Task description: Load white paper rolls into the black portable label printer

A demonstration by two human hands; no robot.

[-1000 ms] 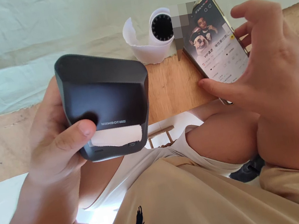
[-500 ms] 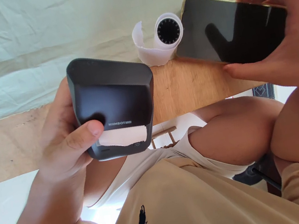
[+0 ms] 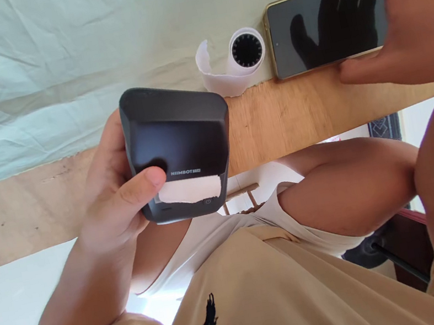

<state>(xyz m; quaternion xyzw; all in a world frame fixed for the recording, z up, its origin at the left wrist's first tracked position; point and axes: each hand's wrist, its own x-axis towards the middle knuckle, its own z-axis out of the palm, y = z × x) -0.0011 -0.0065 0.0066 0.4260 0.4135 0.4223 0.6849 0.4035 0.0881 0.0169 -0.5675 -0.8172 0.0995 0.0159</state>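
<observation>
My left hand (image 3: 120,185) is closed around the left side of a dark label printer (image 3: 179,141), thumb on its front face. A strip of white paper (image 3: 192,190) pokes out of the printer's slot, its edge torn. At the right, my right hand (image 3: 406,22) grips a smartphone (image 3: 328,28) in a clear yellowish case by its two long sides. The phone's screen is dark and reflects the hand. Between the printer and the phone stands a roll of white label paper (image 3: 228,80) with a black toothed core, its loose end curling left.
A pale, wrinkled cloth (image 3: 58,73) covers most of the table. Bare plywood (image 3: 272,119) shows along the near edge. Below that edge are my legs (image 3: 343,190) and tan shirt (image 3: 257,295). A small wooden stool (image 3: 243,191) stands on the floor.
The phone has come level, turned from its tilt and moved a little right, lying nearer the table, with my right hand still on it. The printer has shifted slightly right in my left hand.
</observation>
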